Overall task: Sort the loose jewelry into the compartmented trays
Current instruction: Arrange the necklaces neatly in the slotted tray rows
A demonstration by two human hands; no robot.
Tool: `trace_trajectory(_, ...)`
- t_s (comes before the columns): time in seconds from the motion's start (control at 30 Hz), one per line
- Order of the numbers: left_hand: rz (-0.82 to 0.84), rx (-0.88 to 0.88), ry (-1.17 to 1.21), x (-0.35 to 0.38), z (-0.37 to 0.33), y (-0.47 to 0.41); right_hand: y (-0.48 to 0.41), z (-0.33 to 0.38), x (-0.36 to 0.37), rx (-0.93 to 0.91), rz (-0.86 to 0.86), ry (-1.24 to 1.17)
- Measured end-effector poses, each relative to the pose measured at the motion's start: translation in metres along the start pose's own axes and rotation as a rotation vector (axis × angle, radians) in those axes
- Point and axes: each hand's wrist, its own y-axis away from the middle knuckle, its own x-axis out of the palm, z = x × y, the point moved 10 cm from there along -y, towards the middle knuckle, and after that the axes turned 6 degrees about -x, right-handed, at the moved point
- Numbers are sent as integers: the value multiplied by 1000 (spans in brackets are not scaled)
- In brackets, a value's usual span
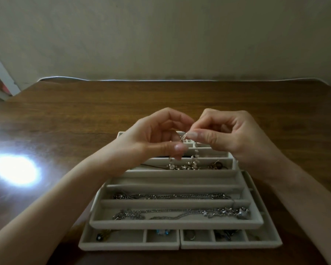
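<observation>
Open wood of the table (69,115) shows left, right and beyond the stacked trays, up to its far edge at the wall (161,35). A bright glare (15,170) lies on the wood at the left. Both hands hover above the rear tray (231,159), close together. The left hand (157,134) and right hand (233,136) each pinch the beaded strand (182,166) between thumb and forefinger, the other fingers curled. The strand is pale, with small pearly beads. It hangs in a loop from the fingertips, its lowest part lying in the rear tray's long compartment, running left to right. Nearer the person, the long-slot tray (170,225) holds two silver chains (170,196) stretched left to right, each in its own slot. It rests on two small-compartment trays (128,245) at the front table edge.
</observation>
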Motion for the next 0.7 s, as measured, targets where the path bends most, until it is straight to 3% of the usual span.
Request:
trace_trajectory(0.13, 101, -46, -51, 12, 5, 2, 1, -5, -4, 72, -3, -239)
trace_trajectory(0.43, -105, -2, -179, -25, -13, 8, -5, -8, -31, 133, -95, -754)
trace_trajectory(0.5, -185, -27, -209, -37, -13, 8, -4, -7, -37, 148, -40, -707)
trace_trajectory(0.6, -300, -124, -236, -59, -6, 11, 2, -16, -38, 193, 134, -450)
trace_trajectory(0.7, -300, -185, -256, -68, 1, 13, 8, -27, -29, 281, 248, -268)
